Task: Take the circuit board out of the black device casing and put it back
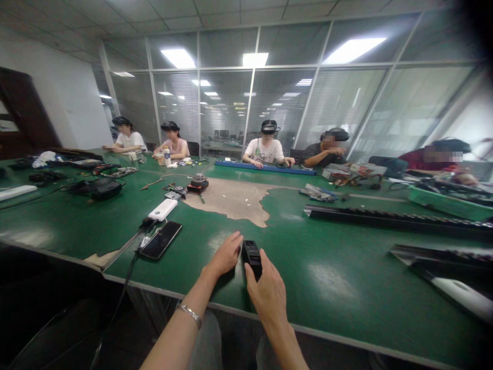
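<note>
A small black rectangular box-like device (pixel 251 254), with slots or ports on its top face, sits on the green table near its front edge. My right hand (pixel 269 288) grips it from the near right, thumb on the left side and fingers along the right. Just left of the device is my left hand (pixel 228 254), with its fingers stretched forward and holding nothing I can see. Whether its fingertips touch the device I cannot tell. A silver bracelet (pixel 190 314) circles my left wrist.
A black phone (pixel 160 240) and a white power bank (pixel 163 209) with cables lie to the left. Long black strips (pixel 377 220) stretch across the right side, near a green basket (pixel 450 202). Bare brown board (pixel 231 198) shows mid-table. Several people sit along the far side.
</note>
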Motion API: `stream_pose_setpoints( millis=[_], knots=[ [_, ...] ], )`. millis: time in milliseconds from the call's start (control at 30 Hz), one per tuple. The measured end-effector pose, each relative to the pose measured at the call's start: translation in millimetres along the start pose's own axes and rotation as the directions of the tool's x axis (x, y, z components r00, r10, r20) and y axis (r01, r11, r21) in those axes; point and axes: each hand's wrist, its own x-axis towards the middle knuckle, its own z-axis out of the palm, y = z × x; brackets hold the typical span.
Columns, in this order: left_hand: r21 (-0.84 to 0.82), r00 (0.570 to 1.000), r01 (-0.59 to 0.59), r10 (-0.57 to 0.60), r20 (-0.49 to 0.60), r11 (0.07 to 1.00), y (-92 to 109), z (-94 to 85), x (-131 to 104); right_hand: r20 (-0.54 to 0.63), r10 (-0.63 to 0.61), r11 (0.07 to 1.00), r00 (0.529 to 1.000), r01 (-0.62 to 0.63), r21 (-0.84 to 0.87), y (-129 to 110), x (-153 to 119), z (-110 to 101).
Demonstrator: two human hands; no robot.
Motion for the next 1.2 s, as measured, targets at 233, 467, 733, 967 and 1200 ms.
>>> stream_pose_setpoints(
  millis=[233, 467, 733, 967, 1200],
  knots=[
    [0.026, 1.000, 0.002, -0.002, 0.011, 1.000, 4, -2.6, 1, -0.041, -0.018, 0.999, 0.999, 0.020, 0.030, 8, -16, 13],
    [0.022, 1.000, 0.002, -0.002, 0.027, 1.000, 5, -2.8, 2, -0.035, 0.002, 0.999, 0.999, -0.001, 0.036, 7, -18, 13],
    [0.021, 1.000, 0.006, -0.007, 0.021, 1.000, 3, -2.0, 2, -0.004, 0.041, 0.999, 0.999, -0.041, 0.021, 6, -10, 12],
    [-0.025, 1.000, -0.004, 0.004, -0.005, 1.000, 2, 0.0, 1, -0.049, 0.063, 0.992, 0.997, -0.057, 0.113, -4, 9, -10],
    [0.022, 1.000, 0.002, -0.002, 0.008, 1.000, 1, 0.5, 0, -0.152, 0.140, 0.986, 0.978, -0.125, 0.107, 24, 30, -36]
  ],
)
